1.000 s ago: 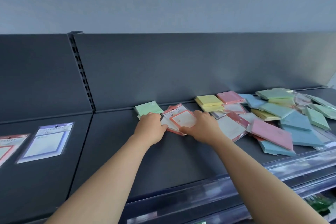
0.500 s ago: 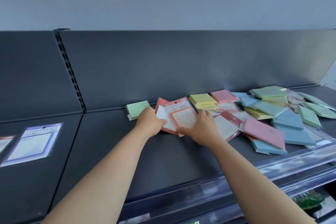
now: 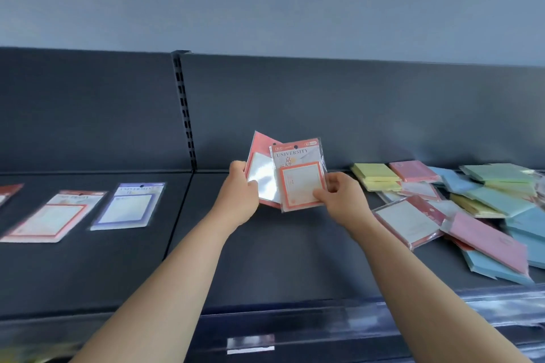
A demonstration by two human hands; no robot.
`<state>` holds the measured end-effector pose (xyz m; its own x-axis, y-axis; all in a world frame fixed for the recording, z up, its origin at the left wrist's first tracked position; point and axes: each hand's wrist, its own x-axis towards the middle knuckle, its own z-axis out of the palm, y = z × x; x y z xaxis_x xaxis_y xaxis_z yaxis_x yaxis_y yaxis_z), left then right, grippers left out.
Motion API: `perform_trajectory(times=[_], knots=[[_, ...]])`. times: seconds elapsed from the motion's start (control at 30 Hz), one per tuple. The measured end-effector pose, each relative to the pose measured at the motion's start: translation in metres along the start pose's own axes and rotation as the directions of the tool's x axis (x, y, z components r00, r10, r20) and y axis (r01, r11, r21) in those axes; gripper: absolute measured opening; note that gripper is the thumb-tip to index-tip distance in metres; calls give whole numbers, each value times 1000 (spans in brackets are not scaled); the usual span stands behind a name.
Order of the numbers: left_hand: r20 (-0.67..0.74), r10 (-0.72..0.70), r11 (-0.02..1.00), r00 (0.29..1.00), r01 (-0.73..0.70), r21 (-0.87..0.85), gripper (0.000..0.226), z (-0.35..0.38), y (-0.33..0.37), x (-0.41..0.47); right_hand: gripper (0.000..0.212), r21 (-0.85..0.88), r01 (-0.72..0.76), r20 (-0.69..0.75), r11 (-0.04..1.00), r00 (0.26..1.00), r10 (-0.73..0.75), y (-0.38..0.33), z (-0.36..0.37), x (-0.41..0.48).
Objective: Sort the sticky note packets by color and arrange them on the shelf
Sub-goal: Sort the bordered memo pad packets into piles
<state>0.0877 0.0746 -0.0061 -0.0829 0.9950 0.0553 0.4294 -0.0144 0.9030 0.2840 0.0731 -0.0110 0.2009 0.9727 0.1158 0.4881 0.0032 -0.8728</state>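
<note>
Now we are mid-sort: on the shelf, right of its slotted upright, lies the mixed pile; left of the upright lie a red-bordered packet and a purple packet. Next, we judge, our two red packets, held up just right of the upright, need laying left of it. Both grips are narrow: left hand pinches the rear one's edge, right hand the front one's corner.

Two hands; two held red packets; one purple packet
</note>
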Motion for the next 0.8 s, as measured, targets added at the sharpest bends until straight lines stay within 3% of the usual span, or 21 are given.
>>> perform_trajectory(times=[0.13,0.33,0.8], knots=[[-82,-34,998,996,29,-60,26,-41,-14,-11,12,55,-2,-35,998,999,4,-21,30,-2],[-158,-89,989,983,69,-129,23,-105,-39,-23,22,118,9,12,993,1000,-10,-62,80,-18],[-258,-92,996,962,94,-4,32,-263,-105,-45,12,155,-11,64,988,998,1,-150,214,-87]])
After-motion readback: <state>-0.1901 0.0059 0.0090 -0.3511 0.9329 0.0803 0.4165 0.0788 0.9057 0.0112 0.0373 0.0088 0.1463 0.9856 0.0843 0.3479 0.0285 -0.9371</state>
